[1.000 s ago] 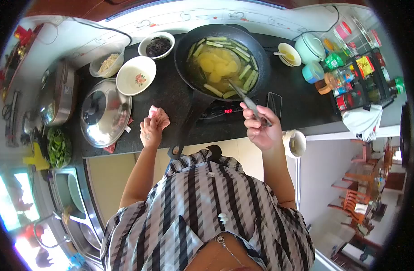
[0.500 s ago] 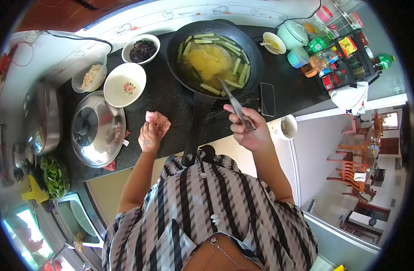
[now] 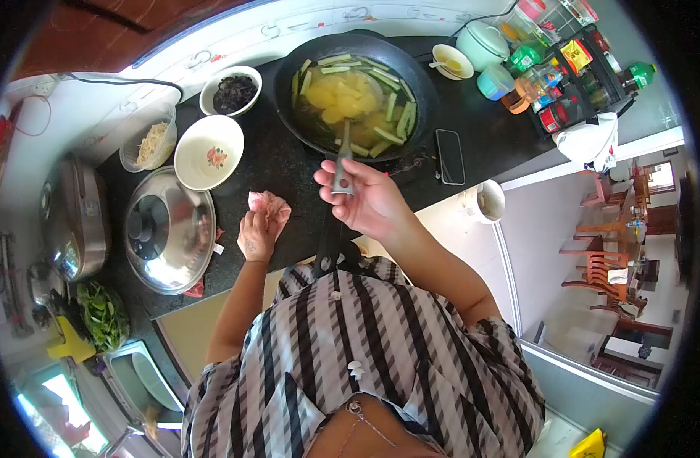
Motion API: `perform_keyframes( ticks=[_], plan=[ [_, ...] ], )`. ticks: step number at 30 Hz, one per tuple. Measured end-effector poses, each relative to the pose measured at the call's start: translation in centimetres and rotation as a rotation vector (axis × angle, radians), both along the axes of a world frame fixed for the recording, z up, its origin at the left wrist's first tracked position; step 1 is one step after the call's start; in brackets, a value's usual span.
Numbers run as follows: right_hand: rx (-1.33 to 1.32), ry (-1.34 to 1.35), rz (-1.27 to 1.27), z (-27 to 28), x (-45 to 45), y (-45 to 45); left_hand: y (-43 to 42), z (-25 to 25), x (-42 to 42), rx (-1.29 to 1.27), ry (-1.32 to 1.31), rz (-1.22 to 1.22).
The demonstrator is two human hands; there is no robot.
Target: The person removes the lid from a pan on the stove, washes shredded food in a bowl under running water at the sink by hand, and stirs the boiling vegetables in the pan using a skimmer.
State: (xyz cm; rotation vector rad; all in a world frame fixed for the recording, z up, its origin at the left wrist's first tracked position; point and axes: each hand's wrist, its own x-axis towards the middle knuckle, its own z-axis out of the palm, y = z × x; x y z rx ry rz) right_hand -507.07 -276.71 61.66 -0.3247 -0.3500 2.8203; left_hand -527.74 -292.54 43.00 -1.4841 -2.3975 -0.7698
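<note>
My right hand (image 3: 365, 197) grips the metal handle of a ladle (image 3: 343, 164), whose lower end reaches into the liquid of a black wok (image 3: 283, 114). Yellow chunks (image 3: 341, 101) sit near the middle of the wok, with green strips (image 3: 402, 118) around them. On the dark counter left of the wok handle, my left hand (image 3: 256, 235) is closed on a pink cloth (image 3: 272, 208). A cream bowl with a flower pattern (image 3: 206, 162) and a steel lid (image 3: 183, 229) stand to the left of that hand.
Bowls of dark food (image 3: 234, 93) and pale shreds (image 3: 151, 145) stand at the back left. A phone (image 3: 450, 158) lies right of the wok. Farther right are a small bowl (image 3: 452, 62), a lidded pot (image 3: 483, 44) and a rack of bottles (image 3: 587, 84). Leafy greens (image 3: 103, 314) are at left.
My right hand has moved left with the ladle, whose handle now points more nearly straight toward me. The yellow chunks have shifted in the wok. My left hand stays on the cloth; the view has turned slightly.
</note>
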Motion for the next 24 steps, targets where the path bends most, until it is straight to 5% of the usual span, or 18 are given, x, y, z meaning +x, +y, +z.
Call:
perform_keyframes(
  ticks=[4,7,8,11,16,20,21,22,24],
  plan=[
    [0.035,0.018,0.062,-0.8,-2.3,-0.2,-0.1,0.5,-0.9,-0.069,-0.204,0.005],
    [0.042,-0.015,0.061,-0.5,-3.3,-0.6,0.1,2.8,0.0,0.105,-0.257,-0.006],
    [0.017,-0.034,0.073,0.0,-4.4,-1.0,0.8,7.4,1.8,0.227,-0.609,-0.125],
    [-0.018,0.003,0.098,0.0,-5.4,-1.3,2.0,10.7,3.4,0.327,-0.917,-0.177],
    [0.009,0.109,0.244,-0.1,-7.2,-1.7,6.0,12.2,3.7,0.503,-0.895,-0.36],
    [0.068,0.084,0.359,0.8,-7.4,-2.7,9.9,12.3,2.9,0.829,-1.855,-0.526],
    [0.085,0.083,0.383,1.1,-7.2,-3.0,9.0,16.7,5.2,0.582,-1.467,-0.298],
    [0.087,0.077,0.406,1.7,-6.6,-3.3,8.4,16.2,4.6,0.499,-1.411,-0.374],
    [0.237,0.016,0.449,2.0,-5.1,-3.3,10.3,17.9,4.8,0.369,-1.305,-0.032]
  ],
)
